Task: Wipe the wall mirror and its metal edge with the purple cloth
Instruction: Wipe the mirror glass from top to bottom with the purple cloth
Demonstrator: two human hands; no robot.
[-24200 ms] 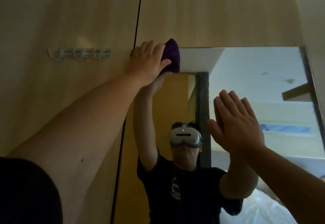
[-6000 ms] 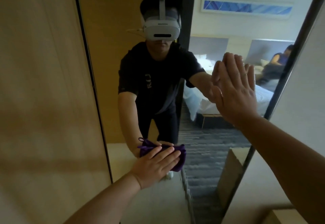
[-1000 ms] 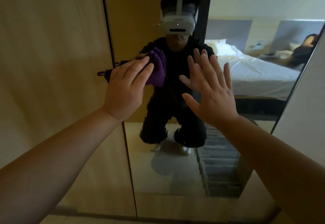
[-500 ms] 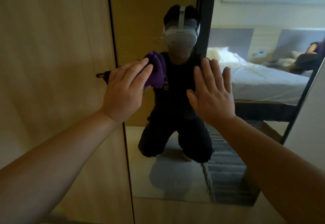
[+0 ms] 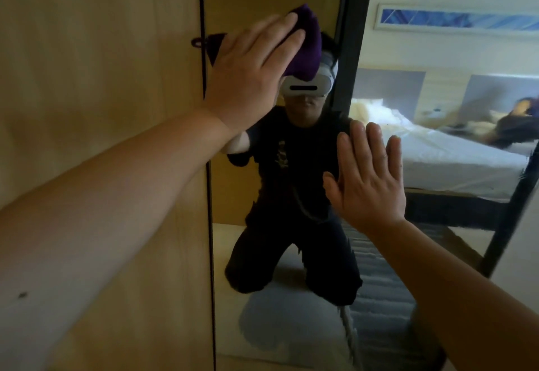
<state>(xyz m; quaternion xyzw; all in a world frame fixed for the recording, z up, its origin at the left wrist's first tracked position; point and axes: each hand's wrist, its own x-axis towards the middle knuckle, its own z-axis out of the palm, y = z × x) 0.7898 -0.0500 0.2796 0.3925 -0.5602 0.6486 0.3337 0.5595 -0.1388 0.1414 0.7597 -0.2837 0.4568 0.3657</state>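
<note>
The left hand (image 5: pixel 250 70) presses the purple cloth (image 5: pixel 306 38) flat against the wall mirror (image 5: pixel 277 297) at about eleven o'clock in the view, fingers straight and spread over the bunched fabric, pressing it rather than clenching it. The cloth sits just inside the mirror's left metal edge (image 5: pixel 209 225), with a small loop of it lying across that dark strip onto the wooden panel (image 5: pixel 102 79). The right hand (image 5: pixel 367 184), near three o'clock from centre, lies open with palm and straight fingers flat on the glass, holding nothing.

As a judgement, the wipe is under way on the upper left of the glass beside the edge. The lower glass toward six o'clock looks hazy, so it and the right edge (image 5: pixel 507 225) at four o'clock may want wiping; how much is already clean cannot be told.
</note>
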